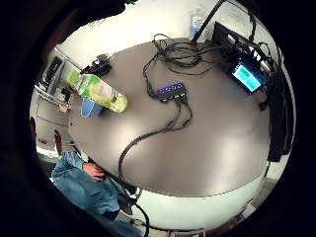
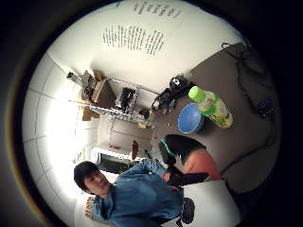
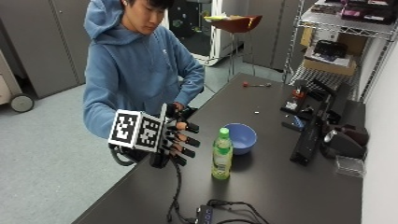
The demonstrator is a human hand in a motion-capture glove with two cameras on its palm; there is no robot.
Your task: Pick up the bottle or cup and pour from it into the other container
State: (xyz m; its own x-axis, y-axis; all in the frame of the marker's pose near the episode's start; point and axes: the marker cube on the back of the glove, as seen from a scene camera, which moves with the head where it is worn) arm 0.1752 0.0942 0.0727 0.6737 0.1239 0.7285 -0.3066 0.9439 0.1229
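Observation:
A green-capped bottle (image 3: 221, 155) with a green and yellow label stands upright on the dark table (image 3: 273, 186), just in front of a blue bowl (image 3: 241, 137). My gloved right hand (image 3: 176, 140) hovers above the table's near edge, a hand's width to the left of the bottle, fingers spread and holding nothing. Both palm views look down on the bottle (image 1: 98, 91) (image 2: 211, 106) and the bowl (image 1: 91, 107) (image 2: 191, 118) from a distance.
A small hub with cables (image 3: 208, 214) lies at the table's front, also seen as the hub (image 1: 171, 91). Black devices (image 3: 314, 126) line the table's right side by a wire shelf (image 3: 339, 51). A small screen (image 1: 247, 76) glows at the far end.

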